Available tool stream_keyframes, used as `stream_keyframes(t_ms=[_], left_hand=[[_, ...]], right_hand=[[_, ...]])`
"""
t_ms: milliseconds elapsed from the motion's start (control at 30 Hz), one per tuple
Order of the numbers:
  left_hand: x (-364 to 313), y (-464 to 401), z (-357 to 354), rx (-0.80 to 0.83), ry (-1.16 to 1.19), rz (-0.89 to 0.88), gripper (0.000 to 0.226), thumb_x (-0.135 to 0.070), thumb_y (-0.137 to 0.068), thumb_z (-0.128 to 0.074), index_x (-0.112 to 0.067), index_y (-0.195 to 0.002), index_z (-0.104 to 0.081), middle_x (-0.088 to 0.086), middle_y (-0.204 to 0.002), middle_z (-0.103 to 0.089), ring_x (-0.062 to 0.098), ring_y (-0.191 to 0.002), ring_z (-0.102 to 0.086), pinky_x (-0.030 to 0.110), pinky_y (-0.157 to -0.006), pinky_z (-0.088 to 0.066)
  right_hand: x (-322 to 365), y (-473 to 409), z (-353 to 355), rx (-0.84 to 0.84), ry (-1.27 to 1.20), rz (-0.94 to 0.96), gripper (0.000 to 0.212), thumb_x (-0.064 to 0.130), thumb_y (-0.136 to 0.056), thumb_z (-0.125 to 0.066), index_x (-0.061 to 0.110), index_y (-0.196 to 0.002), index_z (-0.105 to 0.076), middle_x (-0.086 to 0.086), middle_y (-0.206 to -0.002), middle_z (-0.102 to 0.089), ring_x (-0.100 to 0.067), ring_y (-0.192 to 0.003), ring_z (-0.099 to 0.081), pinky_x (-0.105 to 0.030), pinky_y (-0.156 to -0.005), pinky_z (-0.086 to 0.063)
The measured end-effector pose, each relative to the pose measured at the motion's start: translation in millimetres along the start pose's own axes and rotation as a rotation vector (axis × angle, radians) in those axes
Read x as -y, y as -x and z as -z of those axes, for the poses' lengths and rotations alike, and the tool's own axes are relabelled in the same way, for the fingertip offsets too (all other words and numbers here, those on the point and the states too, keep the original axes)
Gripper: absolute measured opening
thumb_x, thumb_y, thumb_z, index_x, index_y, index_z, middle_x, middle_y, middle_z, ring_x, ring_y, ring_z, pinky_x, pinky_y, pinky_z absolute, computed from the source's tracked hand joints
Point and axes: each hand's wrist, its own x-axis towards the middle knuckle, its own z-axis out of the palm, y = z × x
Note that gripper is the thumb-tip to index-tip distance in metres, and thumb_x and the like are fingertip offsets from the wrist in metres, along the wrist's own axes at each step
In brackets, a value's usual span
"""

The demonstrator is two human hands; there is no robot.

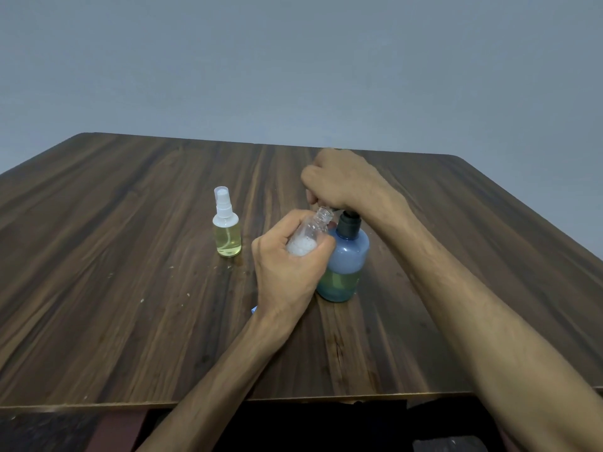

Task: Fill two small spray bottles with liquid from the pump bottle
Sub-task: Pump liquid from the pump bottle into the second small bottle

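Note:
A blue pump bottle (346, 259) stands on the wooden table (130, 288), about a third full of yellowish liquid. My right hand (342, 181) sits on top of its dark pump head, fingers curled down over it. My left hand (287, 269) grips a small clear spray bottle (313, 230) without its cap, tilted so its open neck sits under the pump spout; foamy white liquid shows inside. A second small spray bottle (226, 225), capped and filled with yellow liquid, stands upright to the left.
Small droplets and specks dot the tabletop in front of the capped bottle. A bit of something light blue (254, 309) peeks out beside my left wrist. A grey wall rises behind the table.

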Motion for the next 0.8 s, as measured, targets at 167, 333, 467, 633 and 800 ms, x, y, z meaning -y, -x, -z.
stream_keyframes(t_ms=[167, 333, 467, 633, 800], left_hand=[[0.2, -0.2, 1.4, 0.006, 0.004, -0.005, 0.013, -0.009, -0.08, -0.073, -0.012, -0.091, -0.079, -0.002, -0.077, -0.072, 0.009, -0.072, -0.066, 0.035, -0.064, -0.054], [-0.8, 0.0, 2.1, -0.004, -0.003, -0.013, 0.013, -0.01, -0.079, -0.073, -0.012, -0.09, -0.079, 0.0, -0.077, -0.073, 0.021, -0.074, -0.069, 0.035, -0.065, -0.053], [-0.1, 0.3, 1.1, 0.002, -0.007, -0.007, 0.014, -0.01, -0.079, -0.073, -0.011, -0.092, -0.079, -0.001, -0.078, -0.073, 0.02, -0.075, -0.069, 0.033, -0.065, -0.053], [-0.1, 0.2, 2.2, 0.002, -0.001, -0.017, 0.012, -0.011, -0.08, -0.074, -0.012, -0.091, -0.079, -0.003, -0.078, -0.072, 0.013, -0.073, -0.067, 0.03, -0.064, -0.053], [-0.9, -0.5, 2.2, 0.0, -0.006, -0.015, 0.013, -0.011, -0.079, -0.073, -0.012, -0.091, -0.079, -0.003, -0.076, -0.072, 0.009, -0.072, -0.065, 0.031, -0.064, -0.052]], right_hand=[[1.8, -1.2, 2.5, -0.085, -0.027, 0.027, 0.034, 0.02, -0.09, -0.046, 0.001, -0.089, -0.073, -0.001, -0.069, -0.064, -0.022, -0.066, -0.055, -0.034, -0.066, -0.045], [2.1, 0.1, 0.8, -0.062, 0.0, 0.023, 0.023, 0.021, -0.089, -0.048, 0.009, -0.076, -0.063, 0.001, -0.065, -0.058, -0.02, -0.062, -0.05, -0.031, -0.06, -0.038], [1.8, -0.6, 1.1, -0.018, -0.006, 0.007, 0.023, 0.02, -0.088, -0.049, 0.008, -0.075, -0.063, 0.001, -0.072, -0.063, -0.021, -0.068, -0.053, -0.033, -0.062, -0.037], [1.3, -0.6, 2.2, -0.107, -0.039, 0.045, 0.022, 0.021, -0.089, -0.048, 0.011, -0.076, -0.063, 0.001, -0.069, -0.062, -0.019, -0.063, -0.051, -0.032, -0.061, -0.04], [1.8, 0.0, 1.7, 0.004, 0.022, 0.007, 0.029, 0.023, -0.089, -0.05, 0.008, -0.088, -0.074, 0.001, -0.072, -0.064, -0.019, -0.068, -0.057, -0.032, -0.062, -0.039]])
